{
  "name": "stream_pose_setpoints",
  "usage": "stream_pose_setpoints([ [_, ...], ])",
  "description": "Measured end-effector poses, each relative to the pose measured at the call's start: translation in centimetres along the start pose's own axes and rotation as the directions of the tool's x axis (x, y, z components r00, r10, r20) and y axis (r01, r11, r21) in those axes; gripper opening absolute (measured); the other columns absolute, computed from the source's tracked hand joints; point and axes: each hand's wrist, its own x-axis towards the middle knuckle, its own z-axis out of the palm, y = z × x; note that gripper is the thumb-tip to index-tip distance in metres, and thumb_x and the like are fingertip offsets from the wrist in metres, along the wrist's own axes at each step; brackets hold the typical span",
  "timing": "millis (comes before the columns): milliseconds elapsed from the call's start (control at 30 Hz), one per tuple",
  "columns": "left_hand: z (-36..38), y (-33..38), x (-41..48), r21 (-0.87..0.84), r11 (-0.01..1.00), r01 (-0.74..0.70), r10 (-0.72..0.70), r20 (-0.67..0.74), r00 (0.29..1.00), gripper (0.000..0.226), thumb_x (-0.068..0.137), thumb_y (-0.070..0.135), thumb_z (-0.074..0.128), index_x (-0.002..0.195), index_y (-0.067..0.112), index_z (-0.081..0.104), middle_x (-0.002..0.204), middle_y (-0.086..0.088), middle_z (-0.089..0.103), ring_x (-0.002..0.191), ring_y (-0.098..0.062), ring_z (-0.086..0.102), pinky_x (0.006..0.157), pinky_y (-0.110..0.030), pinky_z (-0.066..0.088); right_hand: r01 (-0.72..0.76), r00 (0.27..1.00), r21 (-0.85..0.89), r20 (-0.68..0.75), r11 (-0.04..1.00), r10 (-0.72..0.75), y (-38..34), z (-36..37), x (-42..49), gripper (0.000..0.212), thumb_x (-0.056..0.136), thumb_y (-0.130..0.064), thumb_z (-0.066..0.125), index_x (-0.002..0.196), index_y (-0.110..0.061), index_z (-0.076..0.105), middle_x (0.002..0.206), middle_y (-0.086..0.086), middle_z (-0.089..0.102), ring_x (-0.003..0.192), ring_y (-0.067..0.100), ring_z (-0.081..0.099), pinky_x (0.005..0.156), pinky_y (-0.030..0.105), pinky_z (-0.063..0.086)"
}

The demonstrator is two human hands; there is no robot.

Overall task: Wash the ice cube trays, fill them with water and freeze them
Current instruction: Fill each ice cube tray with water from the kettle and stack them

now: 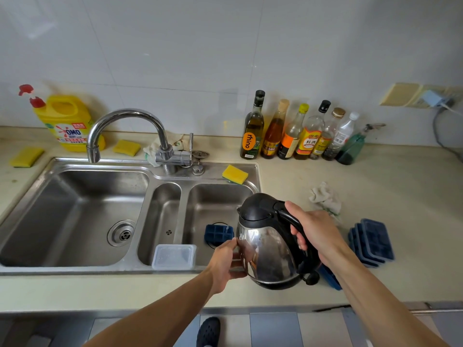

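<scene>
Ice cube tray (218, 234) in right sink (215, 196) basin; looks soft, likely sags when full; my left grip (226, 264) seems to pinch its near edge, better supported underneath; right grip (315, 234) curled round kettle (268, 246) handle.

Bare left hand (225, 261) and right hand (318, 234), one dark perforated clog (208, 331) (navy or black)

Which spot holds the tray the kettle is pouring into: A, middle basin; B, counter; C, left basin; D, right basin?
D: the kettle tips its spout over the blue tray, which sits within the right basin.
</scene>
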Motion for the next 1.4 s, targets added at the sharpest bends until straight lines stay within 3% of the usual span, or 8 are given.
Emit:
stream_pose_setpoints([
  [133,-0.3,0.2,-0.2,-0.014,1.000,0.009,-0.009,-0.016,1.000,0.038,0.106,0.039,0.042,0.115,0.011,0.067,0.105,-0.017,0.076,0.104,-0.036,0.070,0.089,-0.051,0.059,0.003,1.000,-0.004,0.006,1.000,-0.003,-0.1,0.3,0.2,0.063,0.083,-0.068,0.064,0.050,-0.015,0.065,0.050,0.011,0.053,0.046,0.023,0.049,0.060,0.038,0.046],
  [467,-0.5,0.6,-0.8,-0.030,1.000,0.007,-0.009,-0.045,0.999,0.032,0.106,0.038,0.044,0.112,0.014,0.065,0.104,-0.015,0.074,0.100,-0.033,0.069,0.072,-0.043,0.058,0.009,1.000,-0.003,0.015,1.000,-0.009,-0.6,0.9,0.5,0.062,0.086,-0.064,0.065,0.051,-0.013,0.064,0.049,0.010,0.053,0.045,0.023,0.048,0.055,0.034,0.045],
  [700,-0.3,0.7,-0.6,-0.018,1.000,-0.003,0.002,-0.027,1.000,0.037,0.106,0.039,0.043,0.116,0.012,0.066,0.106,-0.016,0.075,0.101,-0.034,0.070,0.078,-0.045,0.059,0.010,1.000,-0.005,0.020,1.000,-0.010,-0.4,0.5,0.8,0.062,0.086,-0.065,0.064,0.052,-0.013,0.064,0.050,0.011,0.053,0.046,0.024,0.049,0.059,0.037,0.046],
  [867,-0.1,0.7,-0.3,-0.006,1.000,-0.005,0.005,-0.008,1.000,0.039,0.107,0.040,0.041,0.114,0.012,0.068,0.095,-0.010,0.078,0.096,-0.031,0.074,0.071,-0.042,0.060,0.003,1.000,0.009,0.016,1.000,-0.003,-0.2,0.2,1.0,0.062,0.085,-0.064,0.064,0.052,-0.011,0.064,0.050,0.012,0.052,0.046,0.024,0.048,0.059,0.038,0.045],
  [1133,-0.1,0.8,0.4,-0.018,1.000,0.005,-0.005,0.001,1.000,0.038,0.106,0.041,0.043,0.113,0.014,0.068,0.097,-0.010,0.078,0.083,-0.026,0.077,0.062,-0.038,0.061,0.011,1.000,0.025,0.003,1.000,-0.011,0.4,0.0,1.6,0.063,0.081,-0.068,0.064,0.050,-0.013,0.064,0.050,0.012,0.053,0.046,0.024,0.049,0.059,0.039,0.046],
  [1300,0.2,1.8,0.9,0.031,0.998,-0.057,0.059,-0.056,0.997,0.035,0.105,0.041,0.045,0.106,0.017,0.071,0.092,-0.006,0.079,0.087,-0.026,0.076,0.057,-0.033,0.060,0.034,0.999,0.059,-0.036,0.998,-0.032,0.9,0.0,1.9,0.069,0.068,-0.079,0.059,0.048,-0.013,0.063,0.047,0.012,0.053,0.043,0.024,0.049,0.056,0.037,0.046],
  [1400,0.4,3.1,1.7,0.098,0.986,-0.137,0.144,-0.061,0.988,0.034,0.106,0.039,0.045,0.104,0.018,0.072,0.100,-0.009,0.077,0.097,-0.029,0.073,0.067,-0.039,0.062,0.052,0.997,0.101,-0.067,0.994,-0.045,1.4,0.0,2.4,0.070,0.069,-0.079,0.058,0.049,-0.013,0.064,0.047,0.012,0.053,0.043,0.024,0.049,0.055,0.036,0.046],
])
